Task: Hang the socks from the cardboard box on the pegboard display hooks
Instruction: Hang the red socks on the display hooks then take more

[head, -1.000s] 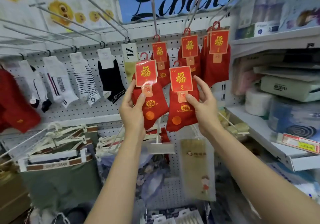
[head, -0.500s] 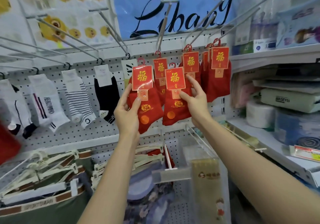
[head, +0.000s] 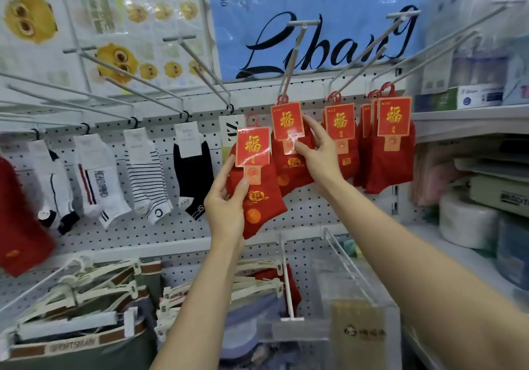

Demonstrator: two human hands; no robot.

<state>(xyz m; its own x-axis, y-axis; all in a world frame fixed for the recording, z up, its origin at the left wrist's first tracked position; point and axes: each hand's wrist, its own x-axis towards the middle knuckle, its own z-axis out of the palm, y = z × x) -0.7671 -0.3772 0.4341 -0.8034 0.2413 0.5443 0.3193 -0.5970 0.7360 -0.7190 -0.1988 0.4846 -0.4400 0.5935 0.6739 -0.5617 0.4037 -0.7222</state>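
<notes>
Left hand (head: 226, 206) pinches a red pair (head: 259, 186); right fingers (head: 307, 147) steady the hung pair (head: 289, 140). Thread its loop fully onto the hook (head: 289, 63).

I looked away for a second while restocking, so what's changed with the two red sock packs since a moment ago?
The right hand lifted its red sock pack with the gold-character card up onto the long white peg hook; its red hanger loop now sits at the hook, fingers still touching the card. The left hand still grips the other red sock pack, unhung. Other hanging socks are unchanged.
</notes>
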